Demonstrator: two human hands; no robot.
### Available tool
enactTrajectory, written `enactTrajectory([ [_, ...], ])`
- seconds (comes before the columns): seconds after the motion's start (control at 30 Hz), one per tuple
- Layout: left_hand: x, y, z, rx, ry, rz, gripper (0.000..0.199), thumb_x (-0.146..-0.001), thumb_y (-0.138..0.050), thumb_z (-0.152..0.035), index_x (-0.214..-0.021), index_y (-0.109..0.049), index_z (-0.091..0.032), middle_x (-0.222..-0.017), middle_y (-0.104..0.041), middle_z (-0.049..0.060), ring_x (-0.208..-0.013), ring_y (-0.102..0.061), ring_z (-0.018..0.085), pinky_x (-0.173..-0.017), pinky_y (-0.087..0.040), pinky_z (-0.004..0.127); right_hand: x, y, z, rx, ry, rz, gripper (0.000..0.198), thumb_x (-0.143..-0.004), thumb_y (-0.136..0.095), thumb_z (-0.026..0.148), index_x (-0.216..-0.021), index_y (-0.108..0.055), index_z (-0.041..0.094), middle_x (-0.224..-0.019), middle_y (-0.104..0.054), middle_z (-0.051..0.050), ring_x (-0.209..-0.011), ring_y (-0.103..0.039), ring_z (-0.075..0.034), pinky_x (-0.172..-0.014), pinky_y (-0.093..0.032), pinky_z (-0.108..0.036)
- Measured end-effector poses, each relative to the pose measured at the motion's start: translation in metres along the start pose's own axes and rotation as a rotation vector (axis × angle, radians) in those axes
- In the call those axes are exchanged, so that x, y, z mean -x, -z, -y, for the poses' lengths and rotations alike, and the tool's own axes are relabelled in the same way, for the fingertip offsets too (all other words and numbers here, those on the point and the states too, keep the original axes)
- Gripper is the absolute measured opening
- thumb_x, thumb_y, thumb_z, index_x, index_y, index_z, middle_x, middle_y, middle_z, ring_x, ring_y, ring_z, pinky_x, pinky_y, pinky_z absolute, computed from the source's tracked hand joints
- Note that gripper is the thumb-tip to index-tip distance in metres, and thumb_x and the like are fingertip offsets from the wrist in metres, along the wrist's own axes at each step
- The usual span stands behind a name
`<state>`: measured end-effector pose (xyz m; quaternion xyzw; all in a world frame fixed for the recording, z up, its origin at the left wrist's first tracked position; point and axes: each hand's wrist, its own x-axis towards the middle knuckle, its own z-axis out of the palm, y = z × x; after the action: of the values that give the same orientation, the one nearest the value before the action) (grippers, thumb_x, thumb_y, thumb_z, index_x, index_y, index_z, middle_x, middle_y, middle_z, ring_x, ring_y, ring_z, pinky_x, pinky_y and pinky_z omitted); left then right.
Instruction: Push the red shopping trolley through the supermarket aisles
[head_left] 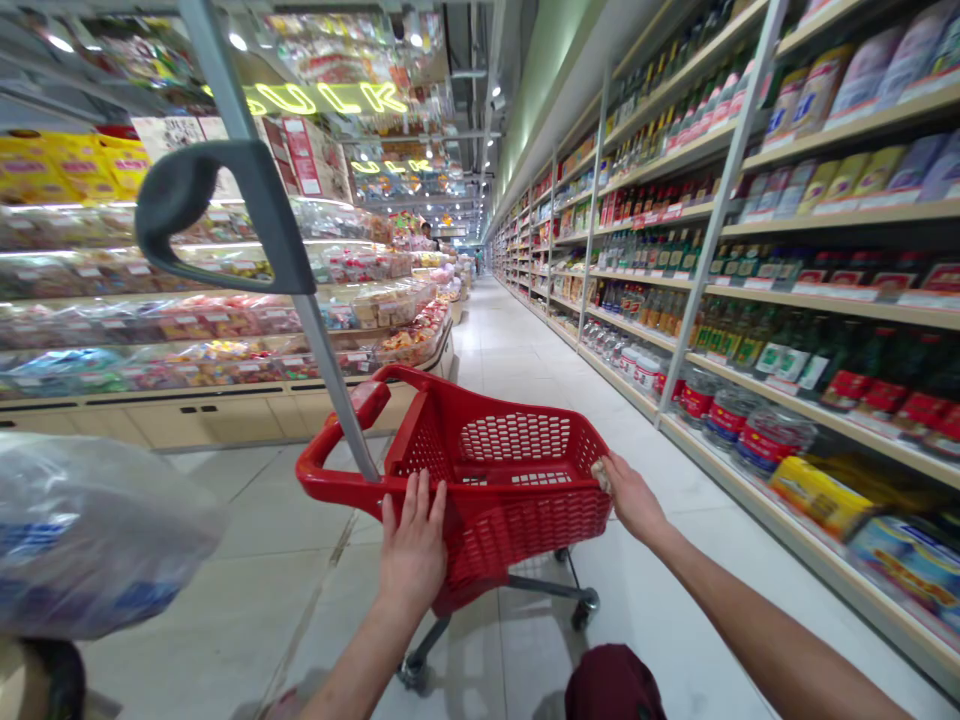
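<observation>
A red plastic shopping cart [517, 520] with perforated walls stands before me on small wheels, and no goods show in its basket. My left hand [412, 545] lies on the near side of the basket, fingers stretched over the rim. At the basket's right end, my right hand [630, 495] is closed on a pale crumpled cloth [601, 474], which touches the red wall. Part of the right fingers is hidden. A grey metal pole with a dark grey looped handle [281, 215] rises at the cart's left end.
Shelves of bottles and jars [750, 345] line the right side. On the left is a tiered display of packaged goods [210, 320]. A filled clear plastic bag [90, 540] is close at left. The tiled floor [517, 350] runs along the aisle between them.
</observation>
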<state>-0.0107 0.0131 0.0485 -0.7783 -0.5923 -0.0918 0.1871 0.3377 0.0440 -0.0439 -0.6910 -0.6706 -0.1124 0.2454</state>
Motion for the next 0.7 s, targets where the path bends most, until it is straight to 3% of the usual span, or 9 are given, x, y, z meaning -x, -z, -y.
enactTrajectory([
  [0.07,0.0,0.0,-0.001,0.002,-0.001,0.003,0.06,-0.069,-0.044,-0.018,-0.129,-0.035,-0.015,-0.14,-0.022,0.013,-0.13,-0.017,0.025,-0.104,-0.011,0.048,0.006,-0.006,0.004,-0.037,0.071,-0.052,0.048,-0.078,-0.034,0.006,-0.124,-0.042,0.018,-0.132,-0.04,-0.011,-0.119,-0.039,-0.02,-0.094,-0.036,-0.038],
  [0.17,0.0,-0.001,-0.001,-0.005,-0.005,-0.007,0.061,-0.069,-0.044,-0.016,-0.129,-0.033,-0.015,-0.14,-0.02,0.013,-0.13,-0.017,0.025,-0.104,-0.011,0.049,0.012,-0.007,-0.002,-0.055,0.109,-0.083,0.045,-0.078,-0.035,0.007,-0.117,-0.05,0.023,-0.13,-0.043,-0.007,-0.119,-0.039,-0.021,-0.095,-0.034,-0.041],
  [0.3,0.0,-0.001,-0.001,-0.022,-0.001,-0.019,0.06,-0.07,-0.043,-0.015,-0.129,-0.034,-0.015,-0.14,-0.021,0.014,-0.13,-0.018,0.025,-0.104,-0.011,0.048,0.012,-0.002,-0.005,-0.051,-0.04,-0.116,0.043,-0.074,-0.032,0.004,-0.107,-0.056,0.018,-0.119,-0.053,-0.011,-0.112,-0.046,-0.023,-0.089,-0.038,-0.046],
  [0.37,0.0,-0.001,-0.002,-0.03,0.014,-0.022,0.058,-0.071,-0.043,-0.015,-0.128,-0.035,-0.014,-0.139,-0.023,0.015,-0.13,-0.019,0.026,-0.104,-0.013,0.047,0.012,-0.004,0.013,-0.118,-0.039,-0.15,0.047,-0.071,-0.031,0.002,-0.109,-0.055,0.017,-0.116,-0.055,-0.01,-0.112,-0.047,-0.02,-0.088,-0.04,-0.041],
  [0.47,-0.001,0.0,0.0,-0.043,0.015,-0.027,0.056,-0.072,-0.042,-0.015,-0.128,-0.036,-0.012,-0.138,-0.026,0.016,-0.129,-0.02,0.026,-0.104,-0.013,0.047,0.012,-0.012,0.051,-0.233,0.122,-0.176,0.058,-0.067,-0.03,-0.001,-0.118,-0.048,0.02,-0.125,-0.049,-0.007,-0.117,-0.041,-0.015,-0.093,-0.037,-0.036],
  [0.53,0.0,0.0,0.002,-0.04,0.011,-0.024,0.056,-0.072,-0.042,-0.015,-0.127,-0.037,-0.013,-0.138,-0.025,0.015,-0.129,-0.02,0.026,-0.104,-0.012,0.048,0.014,-0.014,0.06,-0.241,0.196,-0.142,0.062,-0.065,-0.029,-0.003,-0.12,-0.046,0.021,-0.129,-0.045,-0.006,-0.119,-0.038,-0.015,-0.095,-0.034,-0.039],
  [0.6,0.001,0.0,0.004,-0.029,0.005,-0.021,0.056,-0.072,-0.042,-0.016,-0.128,-0.037,-0.014,-0.139,-0.024,0.014,-0.129,-0.021,0.025,-0.104,-0.012,0.049,0.016,-0.013,0.05,-0.192,0.146,-0.109,0.058,-0.066,-0.029,-0.003,-0.115,-0.051,0.021,-0.126,-0.047,-0.007,-0.119,-0.039,-0.018,-0.095,-0.033,-0.044],
  [0.7,0.003,0.0,0.002,-0.021,-0.003,-0.026,0.056,-0.073,-0.041,-0.017,-0.128,-0.036,-0.014,-0.139,-0.024,0.014,-0.129,-0.02,0.025,-0.104,-0.013,0.048,0.016,-0.01,0.031,-0.11,-0.076,-0.151,0.051,-0.067,-0.031,-0.001,-0.109,-0.054,0.018,-0.121,-0.051,-0.011,-0.116,-0.042,-0.023,-0.091,-0.034,-0.049],
])
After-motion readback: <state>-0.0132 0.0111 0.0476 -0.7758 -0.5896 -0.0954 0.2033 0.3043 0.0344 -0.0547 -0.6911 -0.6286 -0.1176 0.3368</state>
